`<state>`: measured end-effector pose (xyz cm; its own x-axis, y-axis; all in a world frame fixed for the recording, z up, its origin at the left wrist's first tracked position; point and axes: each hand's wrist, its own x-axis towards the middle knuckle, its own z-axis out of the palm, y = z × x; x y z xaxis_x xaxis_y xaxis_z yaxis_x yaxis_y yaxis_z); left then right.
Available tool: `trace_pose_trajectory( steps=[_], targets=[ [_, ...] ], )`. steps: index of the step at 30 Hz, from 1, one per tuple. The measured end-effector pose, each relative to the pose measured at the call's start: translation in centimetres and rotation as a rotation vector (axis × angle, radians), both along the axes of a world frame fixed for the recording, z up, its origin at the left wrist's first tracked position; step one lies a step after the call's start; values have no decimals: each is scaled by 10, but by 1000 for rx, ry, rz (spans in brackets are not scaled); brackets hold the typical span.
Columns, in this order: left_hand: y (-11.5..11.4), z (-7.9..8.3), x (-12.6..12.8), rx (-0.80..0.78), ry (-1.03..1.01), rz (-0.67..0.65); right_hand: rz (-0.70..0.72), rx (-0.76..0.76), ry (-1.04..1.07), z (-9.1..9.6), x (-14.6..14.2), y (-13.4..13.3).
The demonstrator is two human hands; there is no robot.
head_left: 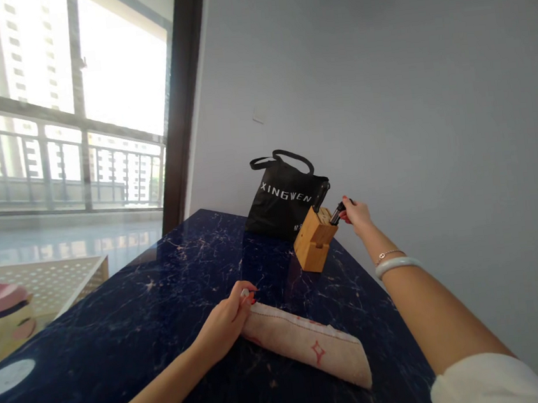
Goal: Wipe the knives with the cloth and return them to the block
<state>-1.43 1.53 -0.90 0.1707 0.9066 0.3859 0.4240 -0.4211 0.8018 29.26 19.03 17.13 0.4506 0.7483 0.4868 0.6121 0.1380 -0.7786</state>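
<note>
The right hand is closed around a black knife handle, which tilts down toward the top of a wooden knife block, just at the block's right side. The block stands on the desk, a dark blue marble top with pale veins, and a second black handle sticks up from it at an angle. Nearer, the left hand is curled over the end of a rolled cream cloth with red stitching, which lies on the desk in front of the block. Directly behind the block, a black tote bag with white "XINGWEN" lettering leans against a grey wall. Off the desk's left side, a balcony railing shows through a window, and a container with a pink lid sits low at far left.
</note>
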Motion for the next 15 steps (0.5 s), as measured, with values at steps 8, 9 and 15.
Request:
trace_pose_trajectory(
  steps=[8,9,15],
  targets=[
    [0,1,-2,13,-37,10,-213,604,-349,61,-23,-47],
    [0,1,-3,23,-37,15,-141,675,-416,64,-33,-60],
    [9,2,-4,14,-293,55,450,506,-459,-9,-114,-130]
  ],
)
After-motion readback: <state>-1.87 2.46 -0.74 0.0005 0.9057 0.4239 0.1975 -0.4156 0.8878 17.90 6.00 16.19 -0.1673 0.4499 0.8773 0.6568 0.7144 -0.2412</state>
